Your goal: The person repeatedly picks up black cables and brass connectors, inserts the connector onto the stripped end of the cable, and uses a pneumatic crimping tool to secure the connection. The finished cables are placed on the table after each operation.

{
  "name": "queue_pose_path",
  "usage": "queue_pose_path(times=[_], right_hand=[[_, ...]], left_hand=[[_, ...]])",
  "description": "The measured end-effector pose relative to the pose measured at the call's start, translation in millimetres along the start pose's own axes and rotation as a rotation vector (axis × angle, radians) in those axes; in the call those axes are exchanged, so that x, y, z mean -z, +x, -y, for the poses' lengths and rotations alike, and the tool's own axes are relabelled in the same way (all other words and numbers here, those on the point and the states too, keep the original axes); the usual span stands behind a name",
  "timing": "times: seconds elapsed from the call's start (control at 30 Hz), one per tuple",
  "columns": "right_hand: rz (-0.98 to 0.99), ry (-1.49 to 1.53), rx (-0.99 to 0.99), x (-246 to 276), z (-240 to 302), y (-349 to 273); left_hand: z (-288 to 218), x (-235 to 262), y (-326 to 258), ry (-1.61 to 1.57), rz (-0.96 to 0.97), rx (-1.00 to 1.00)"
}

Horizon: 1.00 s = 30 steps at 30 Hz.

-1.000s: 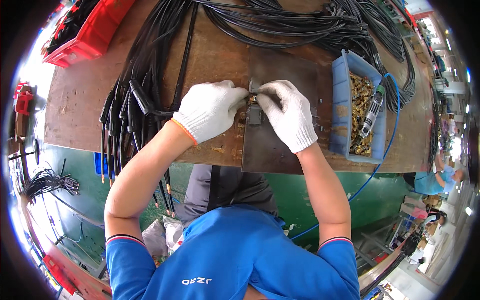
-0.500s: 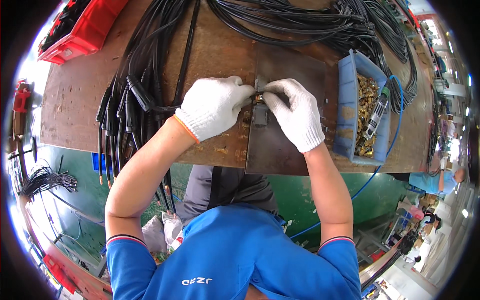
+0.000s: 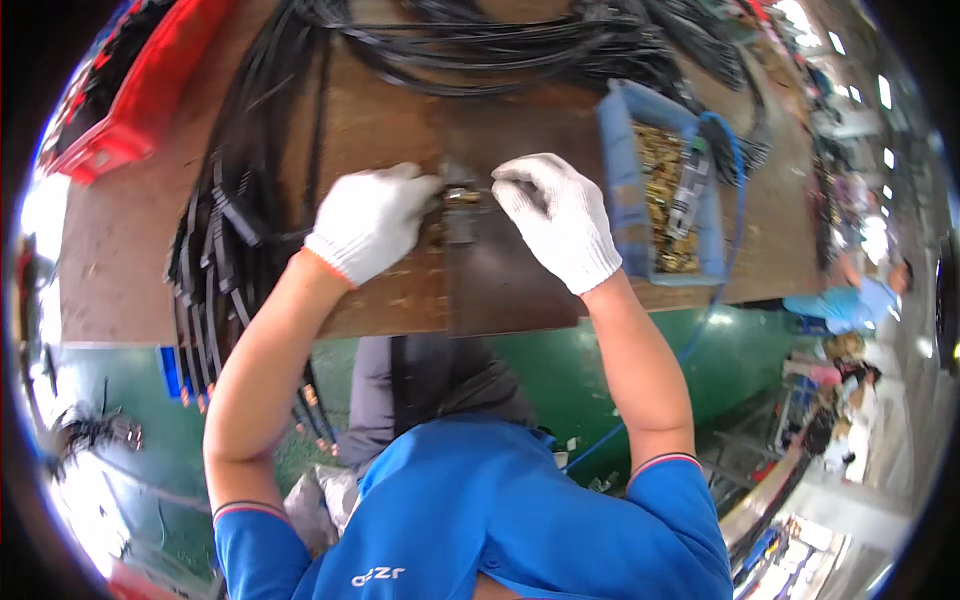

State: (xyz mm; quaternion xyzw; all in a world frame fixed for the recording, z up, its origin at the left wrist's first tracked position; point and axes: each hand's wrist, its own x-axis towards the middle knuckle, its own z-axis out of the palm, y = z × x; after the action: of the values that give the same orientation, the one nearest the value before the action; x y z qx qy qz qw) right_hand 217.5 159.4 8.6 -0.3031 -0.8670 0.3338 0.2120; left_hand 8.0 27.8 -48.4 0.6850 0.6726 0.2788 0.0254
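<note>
left flank: black cable bundle point(image 3: 235, 240) crowds the desk point(image 3: 120, 260) beside the left hand point(image 3: 372, 222).
right flank: blue parts bin point(image 3: 618, 190) sits just beside the right hand point(image 3: 555, 218).
far side: coiled cables block.
near edge: bare wood, open passage.

A brown wooden workbench point(image 3: 130, 260) fills the upper view. Below its front edge lies a green floor point(image 3: 560, 360); bright daylight glares at the bench's far left and right.

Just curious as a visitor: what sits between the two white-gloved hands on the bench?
In the head view, a small brass-coloured part on a dark fixture lies between the left hand and right hand.
</note>
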Motion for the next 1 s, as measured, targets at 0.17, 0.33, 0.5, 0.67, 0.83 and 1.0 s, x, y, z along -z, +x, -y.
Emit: queue_pose_path(times=[0.17, 0.33, 0.5, 0.67, 0.83, 1.0], right_hand=[[-0.496, -0.765, -0.083, 105, -65, -11], [-0.346, -0.649, -0.524, 162, -134, -31], [-0.400, -0.183, -0.560, 156, -152, -18], [-0.577, 0.598, -0.624, 202, -142, -17], [-0.327, 1.433, 0.047, 171, -50, 15], [-0.186, 1.359, 0.170, 96, -2, 44]], left_hand=[[-1, 1, 0, -0.010, 0.010, 0.015], [-1, -5, 3, 0.022, 0.008, -0.027], [1, -1, -1, 0.039, 0.012, -0.005], [2, -5, -2, 0.047, 0.004, -0.029], [0, -1, 0, 0.052, 0.021, -0.017], [-2, 3, -1, 0.060, 0.025, -0.005]])
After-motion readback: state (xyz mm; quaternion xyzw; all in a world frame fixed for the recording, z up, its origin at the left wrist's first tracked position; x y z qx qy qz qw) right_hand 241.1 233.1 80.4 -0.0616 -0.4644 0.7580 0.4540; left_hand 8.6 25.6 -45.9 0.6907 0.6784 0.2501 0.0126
